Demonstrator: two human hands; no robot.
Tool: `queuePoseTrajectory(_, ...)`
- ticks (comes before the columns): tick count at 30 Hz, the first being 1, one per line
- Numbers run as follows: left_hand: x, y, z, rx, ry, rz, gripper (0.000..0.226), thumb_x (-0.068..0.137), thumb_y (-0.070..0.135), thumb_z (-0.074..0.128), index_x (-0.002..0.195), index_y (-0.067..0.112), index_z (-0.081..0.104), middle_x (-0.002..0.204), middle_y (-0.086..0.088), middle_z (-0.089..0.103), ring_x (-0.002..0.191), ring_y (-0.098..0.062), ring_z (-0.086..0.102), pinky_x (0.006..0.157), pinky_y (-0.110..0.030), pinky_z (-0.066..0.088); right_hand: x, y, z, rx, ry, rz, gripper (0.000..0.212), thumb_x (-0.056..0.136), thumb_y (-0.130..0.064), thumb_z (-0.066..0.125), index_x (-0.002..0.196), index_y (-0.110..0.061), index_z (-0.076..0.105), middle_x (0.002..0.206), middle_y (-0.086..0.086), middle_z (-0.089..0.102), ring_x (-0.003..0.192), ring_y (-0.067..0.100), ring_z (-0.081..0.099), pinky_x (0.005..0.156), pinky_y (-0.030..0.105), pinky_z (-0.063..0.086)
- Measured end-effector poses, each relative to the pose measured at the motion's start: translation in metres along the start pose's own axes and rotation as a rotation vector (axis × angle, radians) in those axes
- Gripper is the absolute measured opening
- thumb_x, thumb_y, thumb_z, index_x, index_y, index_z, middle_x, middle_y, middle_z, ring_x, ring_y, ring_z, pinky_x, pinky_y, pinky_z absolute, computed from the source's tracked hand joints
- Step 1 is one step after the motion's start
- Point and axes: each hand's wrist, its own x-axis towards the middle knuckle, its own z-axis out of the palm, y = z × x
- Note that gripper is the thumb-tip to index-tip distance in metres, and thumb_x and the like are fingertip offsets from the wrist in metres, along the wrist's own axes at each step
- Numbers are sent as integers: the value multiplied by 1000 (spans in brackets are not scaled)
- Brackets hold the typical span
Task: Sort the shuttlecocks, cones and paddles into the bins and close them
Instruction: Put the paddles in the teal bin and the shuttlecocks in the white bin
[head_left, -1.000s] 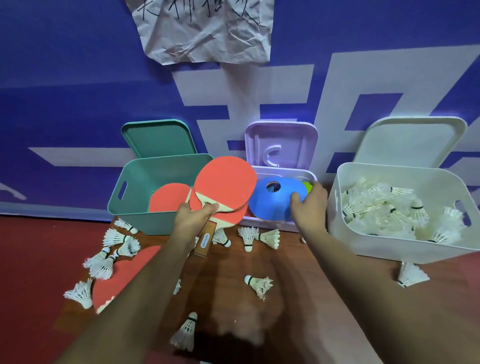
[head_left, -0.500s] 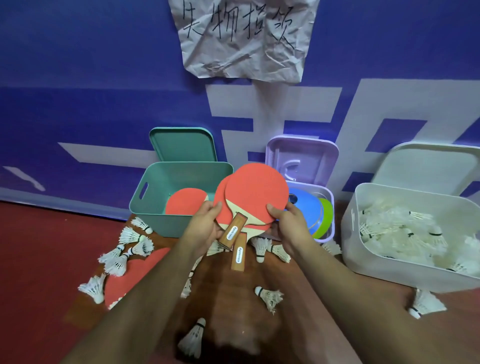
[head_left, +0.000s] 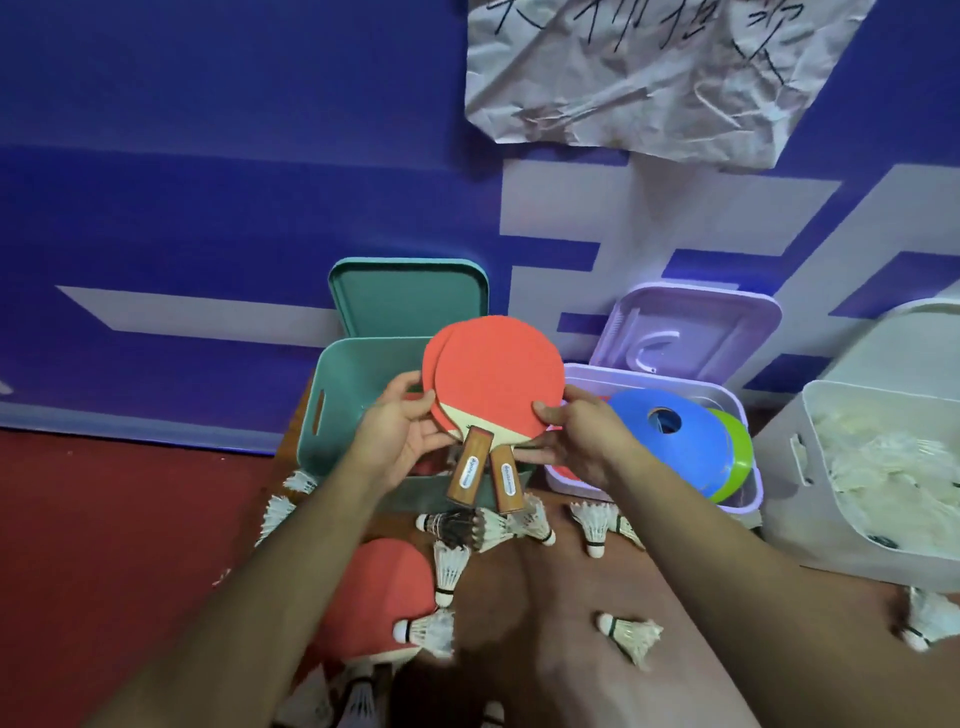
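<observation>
**A:** Where are the paddles, and which way do they point?

**B:** Two paddles (head_left: 498, 379) are held up, one overlapping the other, red faces toward the camera. They are in front of the teal bin (head_left: 358, 395), just left of the purple bin (head_left: 587, 372). Their long axes run roughly up and down, with the blades on top and the handles (head_left: 470, 470) pointing down toward the person. The handles fan slightly apart at the bottom ends.

**A:** And the fingers?

**B:** Both hands hold the pair. The left hand (head_left: 400, 436) grips the blades' lower left edge, thumb on the front and fingers curled behind. The right hand (head_left: 582, 441) pinches the lower right edge, thumb on the red face and fingers underneath.

**A:** What else is there?

**B:** A third paddle (head_left: 374, 587) lies flat at the near left of the table (head_left: 561, 675). Loose shuttlecocks (head_left: 628, 631) are scattered round it. The purple bin holds a blue cone (head_left: 670, 441) tilted on edge, with a green cone (head_left: 737, 452) behind it. The white bin (head_left: 831, 467) at the right is full of shuttlecocks.

**A:** The lids?

**B:** All are off. The teal lid (head_left: 410, 301) and the purple lid (head_left: 685, 327) lean against the blue wall (head_left: 208, 156), each behind its own bin. A crumpled paper (head_left: 649, 78) with handwriting hangs on the wall above.
</observation>
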Motion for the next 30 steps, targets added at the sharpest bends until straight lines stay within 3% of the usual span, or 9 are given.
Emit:
queuePoseTrajectory(4, 25, 22, -39, 20, -13, -10, 29, 100, 1, 36, 124, 10, 51, 114, -21, 67, 96, -36, 69, 81, -51, 58, 22, -10, 32, -101, 7, 31, 32, 98, 4, 41, 127, -6, 50, 116, 25, 66, 100, 49, 66, 76, 53, 58)
queuePoseTrajectory(7, 38, 31, -58, 33, -26, -14, 30, 100, 0, 36, 124, 11, 50, 113, -19, 68, 93, -33, 71, 76, -49, 59, 36, -16, 50, -284, 68, 21, 26, 98, 4, 43, 121, -6, 50, 106, 27, 68, 76, 39, 72, 69, 46, 61)
queuePoseTrajectory(11, 50, 36, -77, 38, -55, -18, 23, 102, 9, 37, 121, 14, 49, 109, -13, 68, 89, -31, 70, 74, -49, 59, 56, -13, 66, -387, 111, -22, 27, 96, 6, 43, 120, 1, 52, 86, 21, 64, 61, 31, 65, 66, 40, 58)
queuePoseTrajectory(14, 53, 40, -81, 20, -85, -86, 20, 100, 28, 47, 115, 15, 48, 115, -14, 67, 99, -32, 66, 83, -56, 55, 62, -5, 74, -417, 61, -16, 29, 96, 2, 44, 122, 0, 55, 77, 11, 60, 62, 23, 56, 69, 35, 48)
queuePoseTrajectory(18, 62, 38, -84, 15, 30, -64, 29, 96, 11, 56, 123, 8, 48, 124, -16, 63, 112, -36, 62, 79, -56, 55, 70, 5, 86, -267, 54, 9, 37, 98, -8, 50, 135, -8, 49, 88, 10, 66, 67, 25, 63, 73, 41, 56)
queuePoseTrajectory(20, 68, 36, -86, -96, 100, -46, 27, 95, 5, 55, 120, 10, 46, 127, -17, 61, 114, -37, 61, 81, -62, 52, 75, 7, 88, -469, 100, -56, 60, 90, -36, 66, 139, -8, 45, 98, 7, 69, 75, 23, 68, 78, 41, 56)
queuePoseTrajectory(22, 73, 30, -89, -239, 131, -59, 29, 93, 1, 54, 119, 9, 44, 128, -19, 59, 114, -40, 60, 82, -69, 49, 71, 10, 95, -814, 58, -125, 64, 76, -53, 75, 121, -12, 54, 90, -4, 68, 75, 10, 65, 73, 29, 52)
queuePoseTrajectory(26, 72, 14, -93, -312, 80, -152, 34, 91, -6, 51, 120, 9, 45, 127, -17, 60, 113, -40, 60, 79, -65, 52, 76, 32, 100, -1364, 84, -209, 54, 71, -37, 78, 108, -13, 47, 100, 4, 63, 93, 24, 61, 75, 32, 46)
queuePoseTrajectory(30, 76, 12, -107, -132, 137, -149, 44, 84, -8, 57, 123, 11, 51, 127, -15, 62, 118, -34, 59, 84, -53, 54, 77, 34, 81, -1319, 1, -255, 34, 76, -19, 71, 103, -10, 51, 88, 4, 61, 82, 25, 59, 65, 26, 37)
